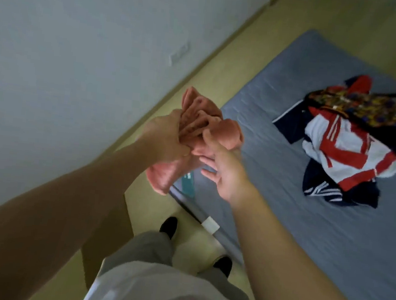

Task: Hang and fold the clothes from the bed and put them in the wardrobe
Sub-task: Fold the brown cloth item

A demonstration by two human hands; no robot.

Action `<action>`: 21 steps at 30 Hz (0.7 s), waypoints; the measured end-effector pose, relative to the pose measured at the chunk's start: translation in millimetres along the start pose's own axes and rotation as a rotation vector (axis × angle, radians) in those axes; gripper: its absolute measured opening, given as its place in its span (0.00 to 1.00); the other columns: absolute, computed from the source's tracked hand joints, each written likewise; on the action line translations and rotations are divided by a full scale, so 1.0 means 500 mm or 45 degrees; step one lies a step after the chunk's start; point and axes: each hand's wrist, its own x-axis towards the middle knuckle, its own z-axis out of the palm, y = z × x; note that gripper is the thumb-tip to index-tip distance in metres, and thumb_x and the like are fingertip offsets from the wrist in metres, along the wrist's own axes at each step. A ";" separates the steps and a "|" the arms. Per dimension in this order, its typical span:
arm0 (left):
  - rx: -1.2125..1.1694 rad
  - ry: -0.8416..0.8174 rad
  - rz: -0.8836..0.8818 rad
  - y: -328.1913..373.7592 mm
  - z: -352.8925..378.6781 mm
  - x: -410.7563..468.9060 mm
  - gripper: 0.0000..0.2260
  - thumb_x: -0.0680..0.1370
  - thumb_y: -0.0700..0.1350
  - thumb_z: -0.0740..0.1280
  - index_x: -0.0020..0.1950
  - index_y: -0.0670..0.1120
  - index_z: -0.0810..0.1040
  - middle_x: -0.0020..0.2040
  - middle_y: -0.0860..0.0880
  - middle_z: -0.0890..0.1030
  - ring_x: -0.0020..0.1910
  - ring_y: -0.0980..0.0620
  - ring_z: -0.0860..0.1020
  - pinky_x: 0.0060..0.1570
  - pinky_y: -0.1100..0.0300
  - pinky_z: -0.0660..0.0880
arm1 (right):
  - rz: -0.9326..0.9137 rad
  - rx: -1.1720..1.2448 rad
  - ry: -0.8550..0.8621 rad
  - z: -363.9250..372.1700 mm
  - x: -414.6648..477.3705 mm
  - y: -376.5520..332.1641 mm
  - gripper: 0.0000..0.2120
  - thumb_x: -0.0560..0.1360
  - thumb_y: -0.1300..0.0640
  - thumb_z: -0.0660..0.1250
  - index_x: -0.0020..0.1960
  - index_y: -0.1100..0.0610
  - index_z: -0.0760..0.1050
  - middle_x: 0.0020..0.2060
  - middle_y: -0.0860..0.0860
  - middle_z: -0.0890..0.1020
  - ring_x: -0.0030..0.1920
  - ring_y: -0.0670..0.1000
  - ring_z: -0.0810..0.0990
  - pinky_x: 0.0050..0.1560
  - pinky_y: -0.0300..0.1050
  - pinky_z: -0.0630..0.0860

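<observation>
The person wears a pale grey top [153, 289] with a dark patterned band across it, and grey trousers [147, 249]. Black footwear [169, 225] covers both feet. Both forearms [65, 197] are bare.

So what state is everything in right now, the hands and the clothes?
pink garment: bunched up, held in the air, unfolded
left hand: grips the pink garment
right hand: fingers relaxed, thumb touching the garment
pile of clothes: crumpled heap on the bed, unfolded
bed: grey sheet, lightly wrinkled
</observation>
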 end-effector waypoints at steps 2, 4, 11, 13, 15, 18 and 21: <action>0.026 0.052 0.047 -0.030 -0.088 -0.010 0.37 0.60 0.62 0.66 0.69 0.56 0.66 0.51 0.48 0.81 0.49 0.41 0.81 0.42 0.56 0.72 | -0.311 -0.241 0.068 0.057 -0.016 -0.032 0.25 0.69 0.56 0.81 0.58 0.48 0.70 0.57 0.53 0.83 0.58 0.51 0.83 0.52 0.49 0.81; 0.060 0.061 0.088 -0.070 -0.163 -0.001 0.34 0.61 0.61 0.68 0.67 0.58 0.67 0.51 0.49 0.82 0.49 0.42 0.80 0.45 0.53 0.77 | -0.551 -0.520 0.150 0.110 -0.018 -0.066 0.47 0.64 0.60 0.83 0.74 0.56 0.59 0.65 0.57 0.76 0.61 0.55 0.80 0.58 0.55 0.80; 0.466 -0.105 0.566 -0.227 -0.371 0.115 0.22 0.64 0.59 0.68 0.56 0.58 0.71 0.44 0.56 0.79 0.44 0.50 0.76 0.44 0.53 0.73 | -1.188 -1.956 0.369 0.334 0.077 -0.181 0.61 0.67 0.46 0.76 0.79 0.41 0.30 0.80 0.53 0.37 0.80 0.62 0.45 0.77 0.66 0.52; 0.553 -0.135 0.682 -0.276 -0.422 0.155 0.16 0.65 0.59 0.67 0.48 0.60 0.67 0.38 0.58 0.74 0.41 0.52 0.73 0.40 0.55 0.69 | -1.086 -2.077 0.273 0.403 0.123 -0.204 0.59 0.69 0.45 0.74 0.80 0.44 0.32 0.79 0.49 0.33 0.80 0.58 0.37 0.77 0.65 0.45; 0.636 -0.163 0.758 -0.322 -0.466 0.189 0.16 0.66 0.59 0.68 0.48 0.60 0.66 0.35 0.59 0.70 0.40 0.55 0.70 0.39 0.56 0.65 | -0.960 -2.160 0.186 0.457 0.162 -0.231 0.54 0.68 0.45 0.73 0.81 0.49 0.41 0.80 0.47 0.35 0.80 0.56 0.34 0.77 0.65 0.41; 0.763 -0.201 0.861 -0.373 -0.516 0.238 0.18 0.68 0.59 0.69 0.52 0.56 0.68 0.36 0.58 0.68 0.40 0.55 0.68 0.41 0.57 0.62 | -0.903 -2.213 0.031 0.524 0.201 -0.265 0.42 0.64 0.40 0.72 0.72 0.53 0.60 0.81 0.49 0.49 0.81 0.56 0.40 0.77 0.64 0.43; 0.785 -0.237 0.917 -0.408 -0.539 0.291 0.19 0.68 0.55 0.70 0.53 0.55 0.66 0.41 0.57 0.72 0.42 0.53 0.68 0.43 0.56 0.65 | -0.877 -2.250 0.035 0.563 0.240 -0.297 0.33 0.62 0.34 0.70 0.58 0.49 0.63 0.60 0.48 0.73 0.75 0.55 0.63 0.77 0.63 0.52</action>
